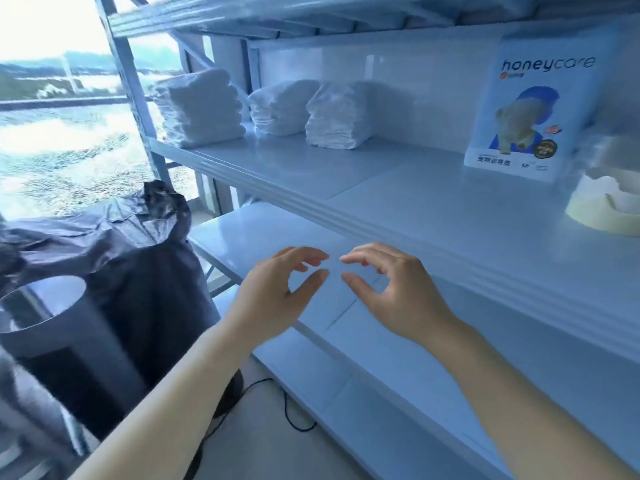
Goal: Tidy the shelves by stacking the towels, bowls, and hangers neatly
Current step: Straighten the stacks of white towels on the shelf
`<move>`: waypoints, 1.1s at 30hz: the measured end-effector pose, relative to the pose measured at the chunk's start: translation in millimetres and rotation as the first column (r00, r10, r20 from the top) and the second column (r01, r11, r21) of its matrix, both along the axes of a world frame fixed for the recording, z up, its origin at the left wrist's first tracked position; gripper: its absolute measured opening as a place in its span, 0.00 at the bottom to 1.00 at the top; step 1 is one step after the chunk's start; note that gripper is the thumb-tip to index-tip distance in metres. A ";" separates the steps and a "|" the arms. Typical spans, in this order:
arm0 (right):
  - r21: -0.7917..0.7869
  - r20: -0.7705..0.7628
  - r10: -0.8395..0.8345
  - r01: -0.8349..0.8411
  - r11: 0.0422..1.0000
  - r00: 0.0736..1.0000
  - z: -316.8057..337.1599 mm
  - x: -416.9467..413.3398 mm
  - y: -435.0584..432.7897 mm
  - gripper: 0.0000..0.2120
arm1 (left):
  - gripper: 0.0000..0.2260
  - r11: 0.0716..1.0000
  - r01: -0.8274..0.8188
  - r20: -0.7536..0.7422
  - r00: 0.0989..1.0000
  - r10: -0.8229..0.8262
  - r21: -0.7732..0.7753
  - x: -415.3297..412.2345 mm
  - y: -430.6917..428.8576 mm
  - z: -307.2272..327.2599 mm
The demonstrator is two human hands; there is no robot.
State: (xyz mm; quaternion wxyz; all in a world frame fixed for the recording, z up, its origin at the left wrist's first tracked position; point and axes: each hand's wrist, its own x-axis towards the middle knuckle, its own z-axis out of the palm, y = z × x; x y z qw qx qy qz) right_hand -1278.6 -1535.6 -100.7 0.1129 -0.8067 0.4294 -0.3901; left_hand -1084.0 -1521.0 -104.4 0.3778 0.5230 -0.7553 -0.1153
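Three towel stacks (277,109) stand neat | bowls (606,206) (right edge) look unstacked, hangers unseen | left hand (273,296) and right hand (398,289) loosely curled, empty

A honeycare package (533,109) stood upright at the right. A black-bagged bin (104,306) stood left, before a bright window (52,116); a black cable (294,418) lay on the floor nearby.
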 end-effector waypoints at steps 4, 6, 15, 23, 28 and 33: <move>0.001 0.022 0.091 -0.091 0.996 0.996 -0.9 63.9 -35.9 0.07 | 0.10 0.995 -0.096 -0.009 0.995 0.096 0.015 66.4 -11.7 -1.3; -0.004 0.019 0.139 -0.139 0.990 0.990 -2.2 90.9 -50.6 0.07 | 0.10 0.988 -0.151 0.006 0.989 0.151 0.014 93.7 -17.1 -3.0; -0.004 -0.062 0.258 -0.259 0.966 0.964 12.7 176.5 -135.2 0.09 | 0.12 0.972 -0.236 -0.021 0.972 0.236 -0.004 164.2 -76.0 5.8; -0.110 -0.209 0.310 -0.337 0.935 0.927 54.6 213.5 -256.4 0.08 | 0.08 0.956 -0.284 -0.049 0.958 0.281 -0.074 202.7 -191.3 23.1; -0.146 -0.237 0.334 -0.373 0.916 0.912 75.3 231.3 -335.2 0.09 | 0.08 0.936 -0.330 -0.032 0.944 0.329 -0.118 217.6 -273.0 42.1; -0.155 -0.217 0.368 -0.404 0.902 0.904 76.9 252.4 -400.0 0.09 | 0.07 0.918 -0.373 -0.024 0.927 0.373 -0.135 233.7 -332.8 46.2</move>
